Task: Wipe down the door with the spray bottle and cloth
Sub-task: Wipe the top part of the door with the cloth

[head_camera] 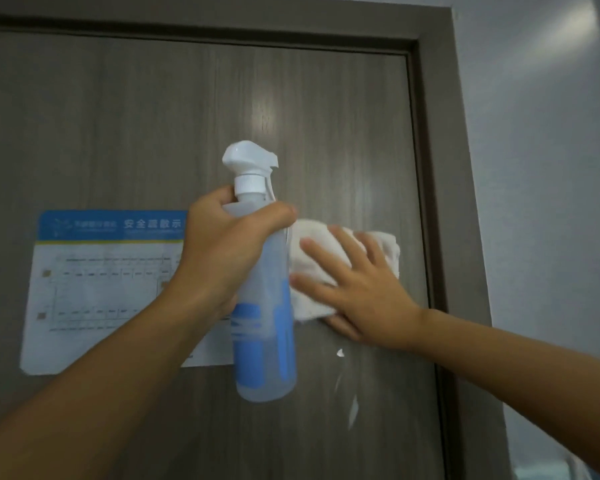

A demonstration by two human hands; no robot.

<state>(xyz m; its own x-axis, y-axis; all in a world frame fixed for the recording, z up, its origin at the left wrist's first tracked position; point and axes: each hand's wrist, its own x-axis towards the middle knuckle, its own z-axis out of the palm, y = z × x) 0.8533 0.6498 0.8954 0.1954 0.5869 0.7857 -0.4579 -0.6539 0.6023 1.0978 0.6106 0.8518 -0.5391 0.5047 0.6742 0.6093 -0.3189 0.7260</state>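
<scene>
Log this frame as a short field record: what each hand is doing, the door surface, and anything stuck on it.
left hand: grips the spray bottle near its neck, upright, white trigger head facing right
right hand: fingers spread flat, pressing the white cloth against the door
door: grey-brown wood grain, closed in a darker frame
wet marks: streaks below the cloth
notice: blue-headed printed sheet on the door, left of the hands, partly hidden by the left arm
wall: pale, right of the frame

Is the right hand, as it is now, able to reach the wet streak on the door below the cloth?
Probably yes. The right hand presses the cloth flat on the door, and the wet streak lies just below it with nothing between. The left hand holds the spray bottle off to the side.
</scene>
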